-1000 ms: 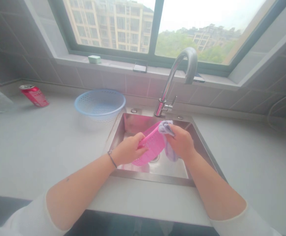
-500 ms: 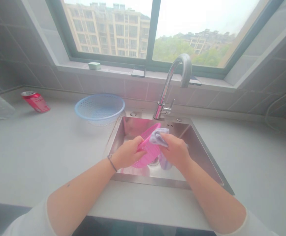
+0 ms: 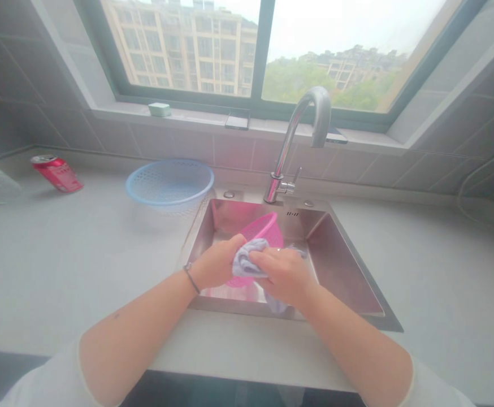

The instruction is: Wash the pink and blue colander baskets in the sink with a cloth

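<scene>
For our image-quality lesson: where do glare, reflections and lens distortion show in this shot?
In the head view, the window glares nearly white at the sky, the steel sink wall mirrors the pink basket as a smear, and the wide lens bends the countertop edge.

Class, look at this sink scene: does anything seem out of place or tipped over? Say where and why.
The red can lies on its side on the counter, left of the blue basket, rather than standing upright. No spill shows around it.

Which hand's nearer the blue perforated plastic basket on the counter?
Left. The left hand sits front-right of the blue perforated plastic basket, over the steel sink; the right hand sits farther right.
</scene>
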The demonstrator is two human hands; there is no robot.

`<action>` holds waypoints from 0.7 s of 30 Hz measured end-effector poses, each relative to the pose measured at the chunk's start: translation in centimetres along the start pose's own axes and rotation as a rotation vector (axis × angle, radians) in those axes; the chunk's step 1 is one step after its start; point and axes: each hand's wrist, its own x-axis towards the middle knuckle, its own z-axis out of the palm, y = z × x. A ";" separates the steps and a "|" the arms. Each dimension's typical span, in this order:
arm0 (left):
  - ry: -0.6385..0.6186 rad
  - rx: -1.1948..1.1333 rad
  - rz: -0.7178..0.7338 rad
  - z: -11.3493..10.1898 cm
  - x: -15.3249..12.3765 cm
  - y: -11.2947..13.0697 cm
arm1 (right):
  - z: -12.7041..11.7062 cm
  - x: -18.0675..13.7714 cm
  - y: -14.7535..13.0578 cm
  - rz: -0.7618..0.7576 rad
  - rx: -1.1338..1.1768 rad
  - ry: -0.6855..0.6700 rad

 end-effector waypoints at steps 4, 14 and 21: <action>0.027 0.033 -0.016 -0.4 -0.1 0.3 | -0.4 0.3 2.7 0.325 -0.011 0.113; 0.005 0.009 0.009 -0.4 0.0 0.1 | 0.3 0.1 -0.2 -0.014 -0.006 0.058; 0.008 0.016 0.003 -0.5 -0.3 0.2 | -0.5 0.1 2.7 0.366 -0.075 0.101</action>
